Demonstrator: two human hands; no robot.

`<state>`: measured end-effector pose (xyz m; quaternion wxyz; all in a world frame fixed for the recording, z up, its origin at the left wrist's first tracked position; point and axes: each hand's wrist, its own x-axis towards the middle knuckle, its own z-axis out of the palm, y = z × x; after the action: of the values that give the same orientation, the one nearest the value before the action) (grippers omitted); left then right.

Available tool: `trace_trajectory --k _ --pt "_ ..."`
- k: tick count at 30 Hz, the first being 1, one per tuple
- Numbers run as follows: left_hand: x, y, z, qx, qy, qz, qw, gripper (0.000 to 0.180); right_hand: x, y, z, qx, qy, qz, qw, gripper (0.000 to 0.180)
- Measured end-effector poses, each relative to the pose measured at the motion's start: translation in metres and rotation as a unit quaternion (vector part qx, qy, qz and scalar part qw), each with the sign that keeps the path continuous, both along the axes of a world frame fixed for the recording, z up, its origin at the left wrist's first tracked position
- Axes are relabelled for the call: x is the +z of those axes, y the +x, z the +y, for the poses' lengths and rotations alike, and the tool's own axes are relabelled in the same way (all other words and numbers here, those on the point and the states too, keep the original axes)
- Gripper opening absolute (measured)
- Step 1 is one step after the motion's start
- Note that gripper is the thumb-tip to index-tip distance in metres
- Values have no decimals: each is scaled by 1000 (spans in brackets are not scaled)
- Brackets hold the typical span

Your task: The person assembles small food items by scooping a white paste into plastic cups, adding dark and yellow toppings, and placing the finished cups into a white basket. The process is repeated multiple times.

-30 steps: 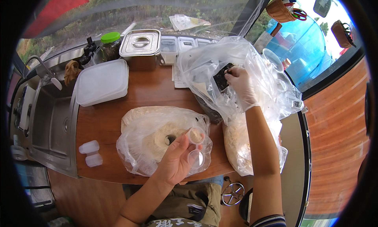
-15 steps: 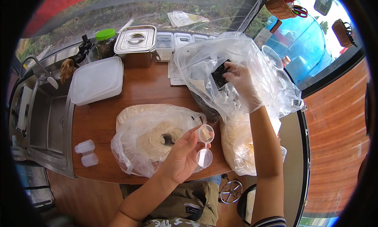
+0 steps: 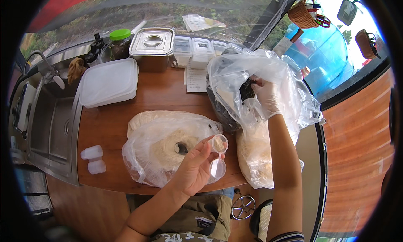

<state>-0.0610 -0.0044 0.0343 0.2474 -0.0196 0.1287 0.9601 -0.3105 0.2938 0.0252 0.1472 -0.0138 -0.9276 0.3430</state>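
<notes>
- One small clear plastic sauce cup with a hinged lid (image 3: 218, 154) sits open in the left hand (image 3: 194, 170), fingers curled round it, above the near edge of the brown wooden counter (image 3: 168, 93)
- The gloved right hand (image 3: 265, 97) reaches into one large clear plastic bag of dark stuff (image 3: 252, 80), fingers pinching a dark clump
- Two more bags lie close: one of pale dough-like food (image 3: 168, 143) under the cup, one beige bag (image 3: 256, 158) beside it
- Two small capped cups (image 3: 93, 159) stand left, near the steel sink (image 3: 50, 128)
</notes>
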Motion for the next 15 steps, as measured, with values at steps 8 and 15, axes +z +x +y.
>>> trace_trajectory --k 8,15 --pt "1 -8 9 18 5 37 999 50 17 21 -8 12 -220 -34 975 9" --pt "1 -8 12 14 -4 39 999 52 16 32 -6 8 -194 -20 981 9"
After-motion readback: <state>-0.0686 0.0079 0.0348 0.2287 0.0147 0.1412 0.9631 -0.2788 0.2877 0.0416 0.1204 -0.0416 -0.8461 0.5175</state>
